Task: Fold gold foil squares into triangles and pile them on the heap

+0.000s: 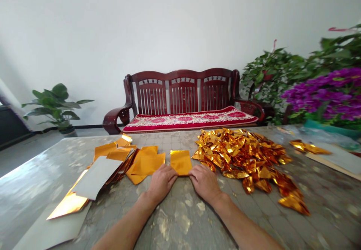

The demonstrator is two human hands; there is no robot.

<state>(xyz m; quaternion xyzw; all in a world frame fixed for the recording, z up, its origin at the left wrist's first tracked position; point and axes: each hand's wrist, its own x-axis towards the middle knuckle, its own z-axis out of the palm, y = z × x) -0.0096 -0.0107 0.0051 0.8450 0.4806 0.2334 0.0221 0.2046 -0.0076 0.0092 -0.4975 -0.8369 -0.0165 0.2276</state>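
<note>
A single sheet of gold foil paper (181, 162) lies on the table between my two hands, its near edge at my fingers. My left hand (162, 182) is closed at the sheet's near left corner, thumb and fingers together. At the near right corner my right hand (205, 182) pinches the edge in the same way. Just left of my left hand are loose gold sheets (148, 161), overlapping each other. Beyond my right hand spreads a large heap of folded gold foil pieces (239, 152), with several trailing toward the near right. The fingertips are partly hidden.
A leaning stack of gold sheets (113, 154) with a grey-white sheet (98, 176) on top is at left. Flat board (341, 158) and clear plastic (324, 137) lie at right, near purple flowers (329, 94). A wooden bench (183, 92) stands behind the table (180, 220).
</note>
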